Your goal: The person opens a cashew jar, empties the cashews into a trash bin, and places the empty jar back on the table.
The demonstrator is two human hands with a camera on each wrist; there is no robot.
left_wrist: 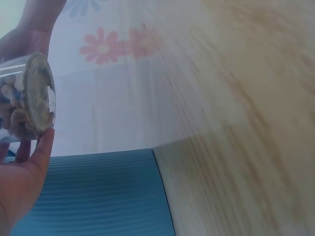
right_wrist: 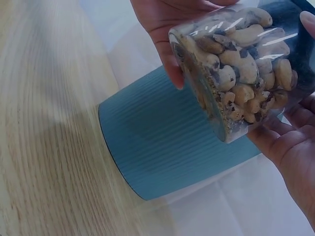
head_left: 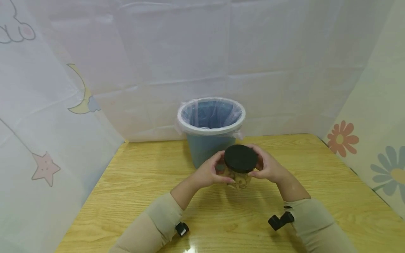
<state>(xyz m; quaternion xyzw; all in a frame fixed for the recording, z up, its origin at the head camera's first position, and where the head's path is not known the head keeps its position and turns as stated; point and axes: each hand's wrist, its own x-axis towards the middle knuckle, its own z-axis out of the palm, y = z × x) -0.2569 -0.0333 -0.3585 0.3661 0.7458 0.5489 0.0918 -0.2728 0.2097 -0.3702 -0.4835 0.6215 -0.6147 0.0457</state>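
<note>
A clear jar (right_wrist: 246, 69) of cashews with dark skin flakes is held upright over the table, its underside showing in the left wrist view. A black lid (head_left: 240, 159) covers its top. My left hand (head_left: 210, 172) grips the jar from the left, thumb along its near side. From the right, my right hand (head_left: 267, 165) holds it too, with the thumb just below the lid and the fingers behind. In the right wrist view the left hand (right_wrist: 170, 29) appears at the jar's far side, its fingers partly hidden.
Just behind the jar stands a blue ribbed trash bin (head_left: 202, 147) with a white rim and a clear liner (head_left: 193, 110). The yellow wood-grain table (head_left: 145, 168) meets pale printed sheets (head_left: 177, 63) at the back and sides.
</note>
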